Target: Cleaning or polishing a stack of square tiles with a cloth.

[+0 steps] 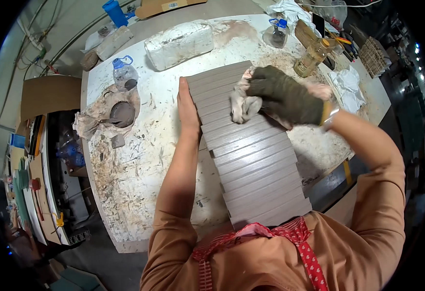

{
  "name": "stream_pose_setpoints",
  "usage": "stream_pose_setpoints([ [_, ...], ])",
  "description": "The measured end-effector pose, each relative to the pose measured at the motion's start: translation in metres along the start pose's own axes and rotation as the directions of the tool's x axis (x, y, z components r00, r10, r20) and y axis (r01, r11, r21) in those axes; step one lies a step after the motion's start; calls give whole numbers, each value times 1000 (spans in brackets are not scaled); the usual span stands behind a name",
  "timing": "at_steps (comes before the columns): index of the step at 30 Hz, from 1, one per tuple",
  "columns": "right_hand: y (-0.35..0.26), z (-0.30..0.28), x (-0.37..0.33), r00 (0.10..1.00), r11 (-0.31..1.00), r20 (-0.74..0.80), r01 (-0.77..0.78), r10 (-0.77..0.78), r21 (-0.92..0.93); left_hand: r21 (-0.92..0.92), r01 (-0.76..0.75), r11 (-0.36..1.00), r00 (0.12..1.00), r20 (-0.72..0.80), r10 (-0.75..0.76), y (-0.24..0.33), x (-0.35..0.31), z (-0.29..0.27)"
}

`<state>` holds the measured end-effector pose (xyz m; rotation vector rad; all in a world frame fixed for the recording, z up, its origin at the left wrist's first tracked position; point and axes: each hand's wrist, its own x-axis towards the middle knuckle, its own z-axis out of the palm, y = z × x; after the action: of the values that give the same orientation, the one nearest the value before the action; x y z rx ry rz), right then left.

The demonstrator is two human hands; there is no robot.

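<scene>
A long stack of grey-brown, wood-grained strips [251, 160] lies slanted across the table, its near end against my body. My bare left hand [188, 109] grips the left edge near the far end, with some fingers hidden at the side. On my right hand [290, 97] is a dark, stained work glove, slightly blurred. Bunched in it is a whitish cloth rag [244, 104], pressed on the strips' upper part. More pale cloth sticks out beyond the glove.
The stained white table [149, 194] carries a wrapped white block [179, 43] at the back. At left, a cut-off bottle [124, 72] stands by a round dish of grey paste [122, 114]. Back right hold a blue-capped jug [276, 34], a yellowish bottle [312, 58] and crumpled paper [347, 87].
</scene>
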<state>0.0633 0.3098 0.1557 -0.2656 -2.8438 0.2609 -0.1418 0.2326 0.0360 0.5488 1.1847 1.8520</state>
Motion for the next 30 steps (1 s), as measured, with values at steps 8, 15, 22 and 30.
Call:
stream_pose_setpoints([
  [8, -47, 48, 78, 977, 956, -88, 210, -196, 205, -166, 56, 985, 992, 124, -36, -13, 5, -15],
  [15, -13, 21, 31, 997, 996, 61, -55, 51, 75, -161, 84, 983, 989, 132, -63, -12, 8, -13],
  [22, -26, 50, 66, 983, 976, -7, 183, -184, 116, -192, 107, 976, 973, 222, -63, -11, 9, -18],
  [30, 90, 0, -106, 570, 380, 28, -583, 821, 719, -30, 40, 999, 999, 38, -39, -1, 2, 9],
])
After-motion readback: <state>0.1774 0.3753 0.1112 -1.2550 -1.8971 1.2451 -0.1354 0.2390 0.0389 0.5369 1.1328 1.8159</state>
